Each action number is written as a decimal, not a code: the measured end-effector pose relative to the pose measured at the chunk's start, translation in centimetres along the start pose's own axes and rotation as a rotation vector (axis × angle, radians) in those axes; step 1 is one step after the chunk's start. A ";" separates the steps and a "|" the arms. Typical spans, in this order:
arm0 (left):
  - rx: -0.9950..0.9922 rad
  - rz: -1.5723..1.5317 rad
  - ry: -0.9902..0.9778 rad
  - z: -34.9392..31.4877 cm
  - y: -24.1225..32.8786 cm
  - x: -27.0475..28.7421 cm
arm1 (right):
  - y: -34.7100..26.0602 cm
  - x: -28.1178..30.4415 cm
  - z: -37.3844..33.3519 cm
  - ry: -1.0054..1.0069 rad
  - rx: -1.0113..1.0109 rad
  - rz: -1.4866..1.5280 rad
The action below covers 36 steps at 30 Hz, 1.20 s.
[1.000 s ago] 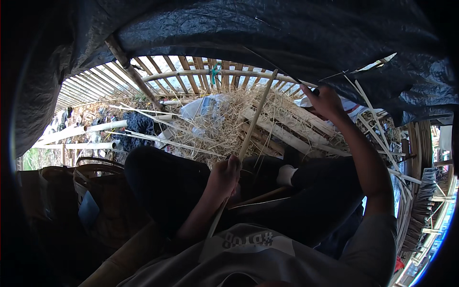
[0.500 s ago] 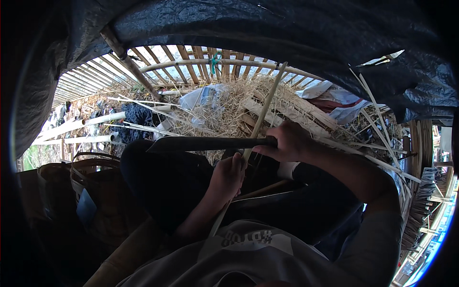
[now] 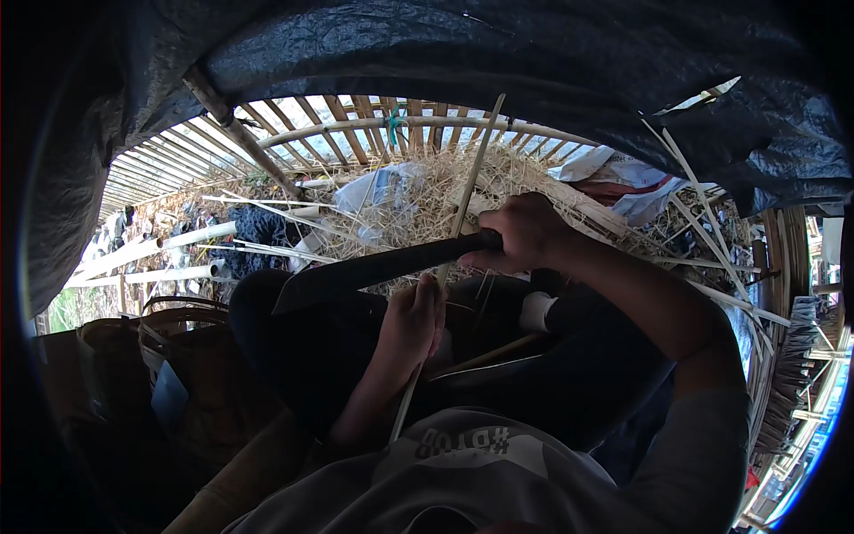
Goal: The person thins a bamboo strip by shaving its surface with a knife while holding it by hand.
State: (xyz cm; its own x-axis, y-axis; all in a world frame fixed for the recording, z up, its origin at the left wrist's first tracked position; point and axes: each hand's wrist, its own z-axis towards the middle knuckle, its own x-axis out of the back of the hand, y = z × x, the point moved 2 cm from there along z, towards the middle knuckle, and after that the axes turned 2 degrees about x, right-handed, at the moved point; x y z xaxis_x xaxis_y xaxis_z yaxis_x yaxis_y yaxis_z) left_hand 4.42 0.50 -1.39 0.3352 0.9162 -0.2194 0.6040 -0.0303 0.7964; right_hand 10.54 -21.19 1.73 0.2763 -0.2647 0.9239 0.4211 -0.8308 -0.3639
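My right hand (image 3: 520, 233) is wrapped round the handle of a long, dark machete (image 3: 378, 265), whose broad blade points left across my lap. A long, pale bamboo strip (image 3: 478, 169) runs from my shirt up past both hands toward the slatted fence. My left hand (image 3: 411, 325) is closed round that strip, just below the blade. Near its handle end, the blade crosses the strip and seems to touch it. My left fingers partly hide the strip's middle.
Pale shavings (image 3: 418, 200) heap up ahead, with a clear plastic bag (image 3: 378, 189) on them. Bamboo poles (image 3: 191, 236) lie at left, near a woven basket (image 3: 178, 329). Thin strips (image 3: 703, 191) lean at right. A dark tarp (image 3: 445, 44) hangs overhead before a slatted fence (image 3: 356, 125).
My right hand has moved slightly up and left, tilting the machete so its tip sits lower. The strip has shifted left and stands a little steeper; my left hand still grips it.
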 end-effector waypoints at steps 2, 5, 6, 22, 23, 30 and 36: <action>-0.003 -0.011 0.009 -0.1 0.1 0.0 | 0.1 0.1 0.1 0.002 0.014 -0.008; -0.022 -0.039 0.002 -0.1 0.2 0.1 | -0.1 0.5 0.3 0.080 0.069 -0.072; -0.026 -0.053 0.001 -0.1 0.3 0.2 | 0.1 0.5 0.3 0.094 0.068 -0.066; -0.007 -0.009 -0.047 -2.4 0.8 -0.7 | 12.1 6.8 -1.7 0.343 -0.511 -0.142; -0.017 -0.003 -0.049 -2.0 0.8 -0.8 | 12.1 6.5 -1.8 0.355 -0.532 -0.158; 0.052 -0.085 -0.068 -4.2 1.7 -1.1 | 20.2 7.6 -6.0 0.347 -0.969 -0.193; 0.056 -0.084 -0.067 -0.6 -1.3 0.3 | 22.8 7.1 -9.9 0.446 -0.892 0.012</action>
State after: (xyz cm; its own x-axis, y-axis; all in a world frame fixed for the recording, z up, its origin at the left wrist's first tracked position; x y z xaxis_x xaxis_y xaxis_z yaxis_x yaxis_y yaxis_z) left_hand 3.33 1.01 -2.16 0.3287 0.8876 -0.3228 0.6705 0.0214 0.7416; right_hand 13.51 -46.83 1.16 -0.1508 -0.2837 0.9470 -0.4329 -0.8423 -0.3213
